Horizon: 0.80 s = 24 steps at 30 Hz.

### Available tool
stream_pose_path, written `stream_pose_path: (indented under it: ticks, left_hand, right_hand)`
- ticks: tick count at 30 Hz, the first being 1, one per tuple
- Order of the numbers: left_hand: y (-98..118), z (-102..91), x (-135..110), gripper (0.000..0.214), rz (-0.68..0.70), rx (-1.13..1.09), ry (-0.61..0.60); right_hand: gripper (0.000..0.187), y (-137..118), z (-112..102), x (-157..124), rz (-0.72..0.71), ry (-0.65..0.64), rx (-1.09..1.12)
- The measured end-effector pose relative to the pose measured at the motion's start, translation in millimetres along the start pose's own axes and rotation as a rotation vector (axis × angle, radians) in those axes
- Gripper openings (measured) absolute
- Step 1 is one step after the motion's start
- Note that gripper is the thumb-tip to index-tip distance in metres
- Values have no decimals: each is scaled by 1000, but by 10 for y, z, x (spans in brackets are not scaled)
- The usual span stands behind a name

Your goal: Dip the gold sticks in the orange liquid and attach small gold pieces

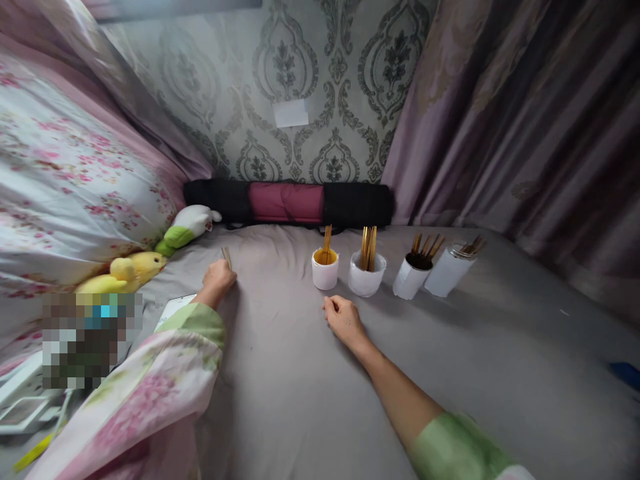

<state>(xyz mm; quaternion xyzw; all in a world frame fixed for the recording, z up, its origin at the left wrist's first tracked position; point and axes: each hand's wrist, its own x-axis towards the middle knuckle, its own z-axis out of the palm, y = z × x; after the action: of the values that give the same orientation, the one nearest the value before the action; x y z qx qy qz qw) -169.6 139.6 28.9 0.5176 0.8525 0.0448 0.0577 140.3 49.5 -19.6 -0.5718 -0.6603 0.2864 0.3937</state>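
My left hand (219, 277) is closed around a few thin brown sticks (227, 256), whose tips poke out above the fist. Just in front of the containers rests my right hand (345, 320), loosely curled, with nothing seen sticking out of it. Nearest to it are a short white cup (325, 275) with a yellow inside and a wider whitish cup (367, 283). Golden sticks (369, 248) stand upright in both. Farther right, a white cup with a dark inside (411, 281) and a tilted white-wrapped jar (445, 275) hold brown sticks (429, 247).
Everything lies on a grey sheet (295, 400). A black and maroon roll (286, 202) lies along the patterned wall. Plush toys (187, 227), a phone-like white device (175, 308) and a white power strip (23, 393) are at left. Curtains hang on both sides.
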Motion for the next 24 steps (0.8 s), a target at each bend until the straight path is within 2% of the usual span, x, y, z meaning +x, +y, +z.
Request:
stream_pose_path:
  ticks: [4, 24]
  left_hand:
    - [31, -6, -26, 34, -48, -19, -5]
    - [49, -29, -51, 36, -38, -27, -16]
  right_hand:
    - [36, -2, -4, -4, -1, -1, -7]
    - [38, -10, -6, -3, 29, -23, 9]
